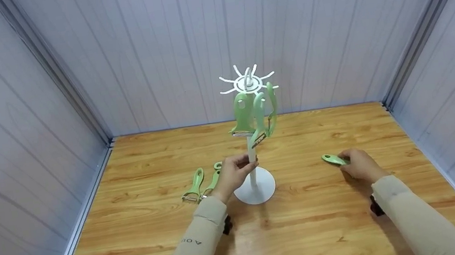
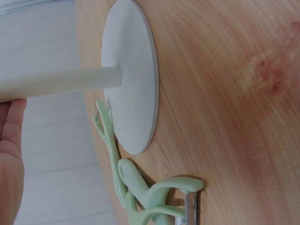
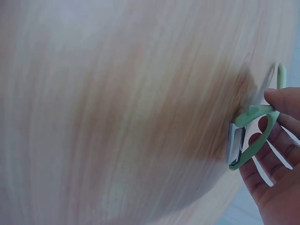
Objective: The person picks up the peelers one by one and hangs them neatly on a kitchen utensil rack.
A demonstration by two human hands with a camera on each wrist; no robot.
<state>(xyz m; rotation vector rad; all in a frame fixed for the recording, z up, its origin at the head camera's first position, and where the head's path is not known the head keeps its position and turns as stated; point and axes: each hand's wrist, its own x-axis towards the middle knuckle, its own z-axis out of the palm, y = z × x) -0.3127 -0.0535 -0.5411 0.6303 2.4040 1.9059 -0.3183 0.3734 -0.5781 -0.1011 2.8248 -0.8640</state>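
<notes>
My left hand (image 1: 232,175) grips the white upright pole (image 2: 61,83) of a round-based stand (image 1: 265,194), thumb and fingers on either side of it. Three green peelers hang from the stand's hooks: one on the left (image 1: 242,116), a paler one (image 1: 260,116) in the middle and one on the right (image 1: 273,105). Off to the right, my right hand (image 1: 361,165) pinches another green peeler (image 3: 255,149) just over the tabletop, its metal blade facing down toward the wood in the right wrist view.
Left of the stand's base, two more green peelers lie on the wooden table (image 1: 148,227), one at the outer side (image 1: 196,183) and one partly behind my left hand (image 1: 214,180). Bare hooks (image 1: 227,79) spread from the stand's top. Pale panel walls (image 1: 163,52) enclose the table.
</notes>
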